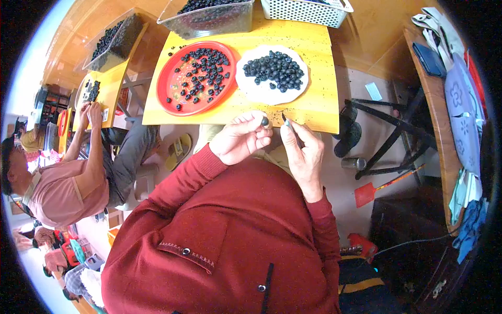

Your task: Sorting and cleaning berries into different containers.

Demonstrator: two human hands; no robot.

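- Left hand (243,138): thumb and fingertips pinch one dark ball (264,121) by the table's near edge; probably gripped at the tips to leave its face exposed.
- Right hand (305,152): thumb and forefinger close on a slim tool (284,117), dark point upward, just beside the ball; short grip, presumably for fine control.
- Red plate (163,83), left: loosely spread dark pieces (209,65).
- White plate (256,91), right, edges nearly meeting: heaped dark balls (277,68). Two plates likely keep lots apart, both within reach.
- Yellow table (321,63): dark crumbs scattered. Clear bin (219,27) and white basket (306,14) along far side.
- Room: co-worker (73,172) seated left at another table; red swatter (365,194) low right; cloths (463,104) by the right-hand shelf.
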